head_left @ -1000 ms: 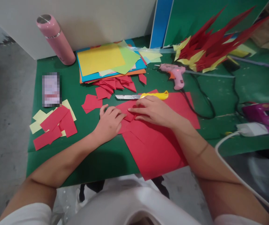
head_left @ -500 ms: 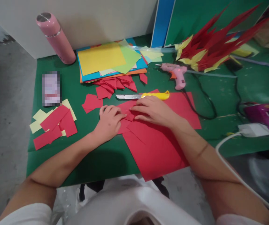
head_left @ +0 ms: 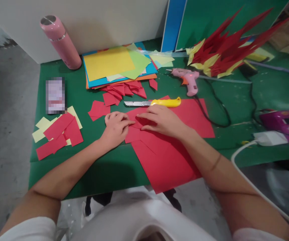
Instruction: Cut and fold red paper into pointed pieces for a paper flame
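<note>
My left hand (head_left: 116, 129) rests at the left edge of the red paper, its fingers curled and its thumb and forefinger closed on a small red paper piece (head_left: 133, 134). Across from it, my right hand (head_left: 163, 120) lies over the paper with fingers stretched and apart, the fingertips by the same piece. Beneath the hands spreads a large red sheet (head_left: 169, 160), one corner reaching past the table's front edge. Just beyond my right fingers lies a yellow box cutter (head_left: 166, 102), blade out and pointing left. Whether the small piece is folded is hard to see.
Red paper scraps (head_left: 124, 88) lie before a stack of coloured paper (head_left: 109, 63). Left are a phone (head_left: 55, 95), cut strips (head_left: 59, 127) and a pink bottle (head_left: 64, 43). Right are a pink glue gun (head_left: 187, 78), a red-yellow paper flame shape (head_left: 220, 50) and a purple power strip (head_left: 280, 122).
The fingertips of both hands have shifted slightly on the small red paper piece, my right fingers lying a little flatter. The other things stay in place; the view moved slightly.
</note>
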`<action>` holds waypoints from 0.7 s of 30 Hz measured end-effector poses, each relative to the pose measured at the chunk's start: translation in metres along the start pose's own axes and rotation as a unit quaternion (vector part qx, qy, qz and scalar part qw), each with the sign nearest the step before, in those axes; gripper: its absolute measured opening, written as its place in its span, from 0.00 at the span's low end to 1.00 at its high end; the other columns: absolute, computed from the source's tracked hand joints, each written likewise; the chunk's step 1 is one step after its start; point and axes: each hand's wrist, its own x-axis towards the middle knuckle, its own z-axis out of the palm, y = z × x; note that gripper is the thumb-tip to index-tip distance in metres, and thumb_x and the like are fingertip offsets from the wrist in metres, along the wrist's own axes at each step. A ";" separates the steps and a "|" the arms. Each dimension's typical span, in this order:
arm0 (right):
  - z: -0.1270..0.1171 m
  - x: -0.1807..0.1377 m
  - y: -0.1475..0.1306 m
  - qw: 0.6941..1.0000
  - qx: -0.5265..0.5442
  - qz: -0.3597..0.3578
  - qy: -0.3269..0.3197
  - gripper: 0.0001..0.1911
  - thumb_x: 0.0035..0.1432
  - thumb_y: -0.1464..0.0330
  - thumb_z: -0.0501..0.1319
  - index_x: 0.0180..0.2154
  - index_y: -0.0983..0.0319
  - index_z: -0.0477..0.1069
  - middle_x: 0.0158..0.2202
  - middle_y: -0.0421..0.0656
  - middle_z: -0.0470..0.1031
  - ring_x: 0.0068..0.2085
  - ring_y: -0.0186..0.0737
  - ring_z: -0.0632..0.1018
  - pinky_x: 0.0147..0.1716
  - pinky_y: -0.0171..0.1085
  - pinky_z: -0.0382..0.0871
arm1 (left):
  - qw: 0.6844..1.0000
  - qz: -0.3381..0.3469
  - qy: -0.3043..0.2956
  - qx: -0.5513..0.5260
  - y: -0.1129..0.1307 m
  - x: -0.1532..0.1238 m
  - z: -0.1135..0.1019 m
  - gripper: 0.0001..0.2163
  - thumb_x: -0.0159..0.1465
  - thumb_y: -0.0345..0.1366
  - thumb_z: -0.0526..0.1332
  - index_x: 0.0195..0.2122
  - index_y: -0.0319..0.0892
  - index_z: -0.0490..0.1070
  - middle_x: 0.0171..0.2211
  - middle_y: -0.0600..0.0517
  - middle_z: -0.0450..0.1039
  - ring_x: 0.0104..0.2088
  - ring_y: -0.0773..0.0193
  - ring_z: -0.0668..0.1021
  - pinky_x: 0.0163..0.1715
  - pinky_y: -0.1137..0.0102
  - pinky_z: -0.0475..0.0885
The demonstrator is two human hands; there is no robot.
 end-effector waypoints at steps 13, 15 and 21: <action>0.010 0.001 -0.003 0.996 0.078 -0.051 -0.011 0.10 0.66 0.62 0.61 0.39 0.61 0.76 0.37 0.46 0.77 0.39 0.43 0.75 0.38 0.39 0.66 | 1.000 -0.015 0.002 -0.012 0.000 0.002 0.000 0.13 0.68 0.30 0.57 0.43 0.51 0.80 0.41 0.51 0.75 0.49 0.55 0.69 0.49 0.58 0.57; 0.011 0.000 -0.002 0.995 0.076 -0.060 -0.004 0.11 0.66 0.62 0.60 0.39 0.61 0.77 0.37 0.46 0.77 0.38 0.42 0.75 0.38 0.39 0.67 | 1.000 -0.025 -0.001 -0.009 0.000 0.004 0.000 0.12 0.68 0.30 0.57 0.42 0.51 0.80 0.42 0.51 0.75 0.49 0.55 0.69 0.48 0.58 0.57; 0.010 -0.001 -0.003 0.995 0.071 -0.074 0.018 0.12 0.67 0.63 0.59 0.36 0.61 0.78 0.35 0.46 0.79 0.37 0.40 0.77 0.35 0.37 0.68 | 0.998 -0.051 -0.023 0.009 0.000 0.011 -0.002 0.09 0.69 0.34 0.59 0.39 0.52 0.80 0.42 0.51 0.73 0.49 0.55 0.68 0.46 0.59 0.57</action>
